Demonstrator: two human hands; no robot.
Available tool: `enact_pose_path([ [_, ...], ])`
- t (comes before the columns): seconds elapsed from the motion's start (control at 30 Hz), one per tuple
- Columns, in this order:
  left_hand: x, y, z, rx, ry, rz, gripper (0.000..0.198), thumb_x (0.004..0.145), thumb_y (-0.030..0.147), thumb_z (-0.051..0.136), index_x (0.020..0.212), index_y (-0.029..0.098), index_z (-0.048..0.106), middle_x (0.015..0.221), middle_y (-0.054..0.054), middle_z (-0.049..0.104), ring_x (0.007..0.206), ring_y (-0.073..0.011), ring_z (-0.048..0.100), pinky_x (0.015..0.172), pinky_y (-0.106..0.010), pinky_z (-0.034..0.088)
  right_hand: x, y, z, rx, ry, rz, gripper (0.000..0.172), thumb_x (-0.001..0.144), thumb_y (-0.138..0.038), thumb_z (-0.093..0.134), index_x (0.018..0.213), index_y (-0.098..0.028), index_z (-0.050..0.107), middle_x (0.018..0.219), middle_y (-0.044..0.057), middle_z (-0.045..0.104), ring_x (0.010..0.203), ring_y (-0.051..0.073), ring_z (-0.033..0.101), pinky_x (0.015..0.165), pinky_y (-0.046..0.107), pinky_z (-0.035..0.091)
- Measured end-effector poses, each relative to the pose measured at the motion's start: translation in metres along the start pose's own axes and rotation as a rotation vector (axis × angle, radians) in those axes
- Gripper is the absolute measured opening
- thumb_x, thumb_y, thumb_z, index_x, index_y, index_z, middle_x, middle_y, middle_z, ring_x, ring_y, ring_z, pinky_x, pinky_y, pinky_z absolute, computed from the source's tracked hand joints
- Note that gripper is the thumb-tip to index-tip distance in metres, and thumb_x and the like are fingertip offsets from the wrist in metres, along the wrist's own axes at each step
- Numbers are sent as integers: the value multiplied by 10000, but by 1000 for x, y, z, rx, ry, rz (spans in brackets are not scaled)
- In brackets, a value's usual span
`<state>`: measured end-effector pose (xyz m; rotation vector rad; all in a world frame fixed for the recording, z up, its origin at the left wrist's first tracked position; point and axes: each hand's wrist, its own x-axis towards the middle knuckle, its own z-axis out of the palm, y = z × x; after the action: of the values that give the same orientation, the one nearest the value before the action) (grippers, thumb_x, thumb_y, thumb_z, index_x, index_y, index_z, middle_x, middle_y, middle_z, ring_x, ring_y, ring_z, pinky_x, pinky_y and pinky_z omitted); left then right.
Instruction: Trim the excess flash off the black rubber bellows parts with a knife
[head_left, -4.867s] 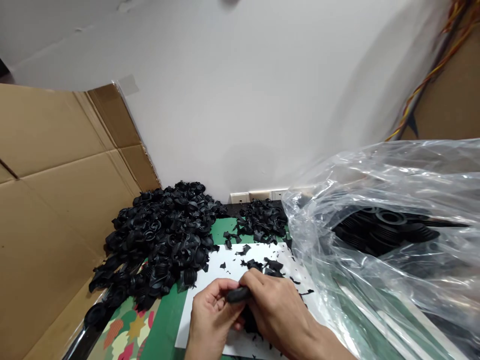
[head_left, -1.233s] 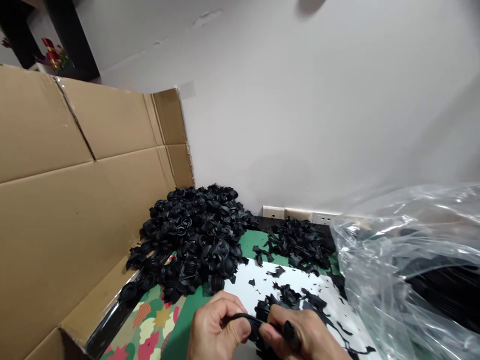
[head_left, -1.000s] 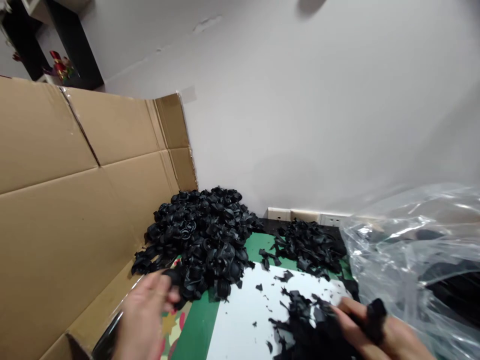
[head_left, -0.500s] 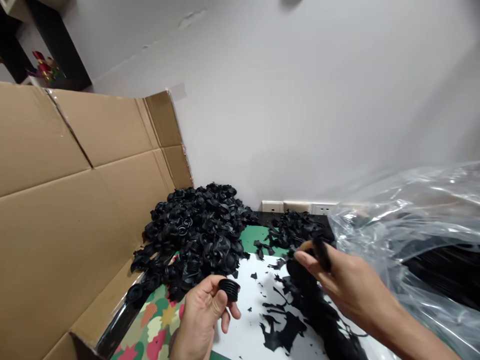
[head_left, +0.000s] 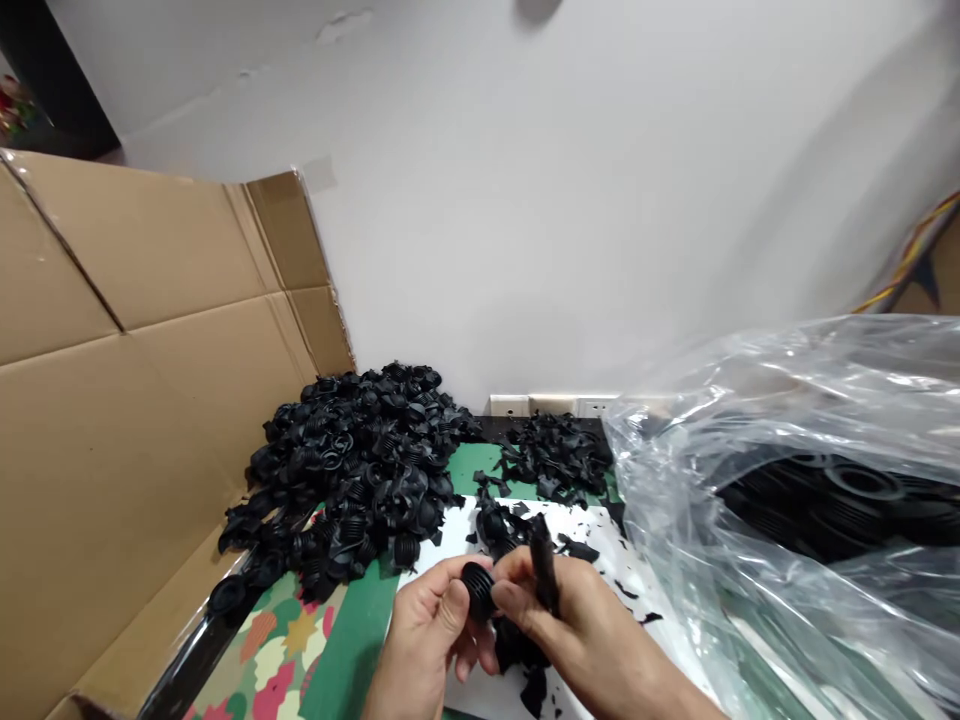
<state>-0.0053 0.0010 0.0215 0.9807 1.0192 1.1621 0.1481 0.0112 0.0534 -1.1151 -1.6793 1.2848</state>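
Note:
My left hand (head_left: 427,625) is closed round a small black ribbed rubber bellows (head_left: 478,591), pinched between thumb and fingers. Close against it on the right, my right hand (head_left: 570,610) has a black stick-like tool (head_left: 543,560) lodged in its grip, one end pointing up; its lower end is hidden. The right fingertips meet the bellows' right edge. Beneath both hands, black rubber scraps (head_left: 534,690) lie on a white sheet (head_left: 427,560). A large heap of similar black ribbed pieces (head_left: 360,460) stands to the left, behind my left hand.
A tall cardboard panel (head_left: 150,430) borders the left side. At the right lies a clear plastic bag (head_left: 675,480) with black ribbed parts (head_left: 825,500) inside. A smaller pile of black scraps (head_left: 559,450) sits at the back, below wall sockets (head_left: 551,405). Green and patterned covering (head_left: 281,640) shows at the front left.
My right hand has come left from over the dark scraps to meet the bellows in my left hand, still gripping the tool. The view has shifted to the right.

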Motion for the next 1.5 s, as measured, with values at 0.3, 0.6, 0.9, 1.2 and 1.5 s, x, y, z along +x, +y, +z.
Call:
enact_pose_path([
  [0.3, -3, -8, 1, 105, 235, 190, 522, 497, 341, 828, 966, 157, 694, 504, 26, 562, 438, -92, 456, 405, -194, 333, -3, 9, 10, -3, 106, -15, 266, 824, -346, 430, 623, -192, 510, 544, -4, 578, 538, 154, 556, 527, 235, 401],
  [0.6, -2, -13, -4, -252, 22, -41, 322, 671, 299, 730, 967, 176, 694, 788, -89, 697, 479, -126, 595, 362, -182, 373, -6, 15, 6, 91, 97, 15, 297, 833, -391, 416, 658, -188, 542, 538, -7, 569, 511, 154, 540, 505, 247, 404],
  [0.9, -4, -9, -9, -333, -67, -102, 286, 737, 278, 671, 1005, 182, 696, 896, -117, 719, 513, -129, 614, 362, -161, 395, 1, 35, -12, 28, 401, 58, 254, 780, -429, 492, 660, -209, 449, 566, -40, 438, 532, 147, 438, 507, 266, 363],
  [1.2, -3, -10, -12, -306, -85, -117, 313, 721, 307, 683, 1010, 189, 697, 906, -119, 720, 526, -133, 618, 365, -156, 405, 1, 44, -10, 223, 342, 83, 339, 794, -513, 476, 838, -180, 525, 641, -20, 479, 529, 140, 461, 480, 260, 390],
  [1.5, -2, -15, -13, -312, -78, -100, 343, 677, 278, 725, 998, 159, 699, 878, -129, 724, 490, -139, 626, 339, -152, 407, -3, 35, -10, 186, 170, 26, 362, 805, -515, 484, 788, -166, 581, 608, -6, 542, 552, 143, 501, 501, 242, 391],
])
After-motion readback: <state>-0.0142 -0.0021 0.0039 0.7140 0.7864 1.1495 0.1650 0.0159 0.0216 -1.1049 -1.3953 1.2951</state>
